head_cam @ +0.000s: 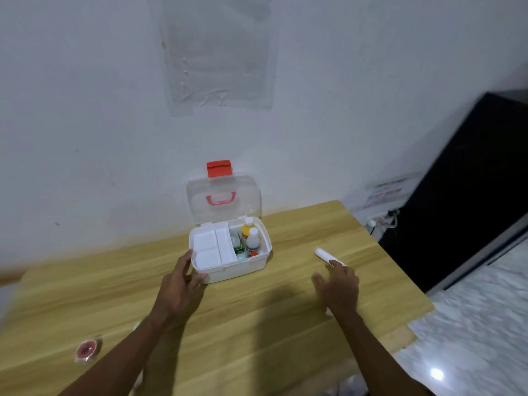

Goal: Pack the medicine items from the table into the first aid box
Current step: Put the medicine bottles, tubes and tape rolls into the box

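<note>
First aid box (245, 268): open on your bench (257, 324) | left hand (183, 284): fingers spread, cupping its front-left corner | right hand (338, 287): open, fingertip touching white tube (324, 255), gripping nothing

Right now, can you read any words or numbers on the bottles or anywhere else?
No text can be read.
Bottle labels in the first aid box: too small and blurred.
Green packet in the box: print unreadable.
Wall sticker: reddish lettering, too blurred.
White tube and red roll: no lettering visible.
</note>
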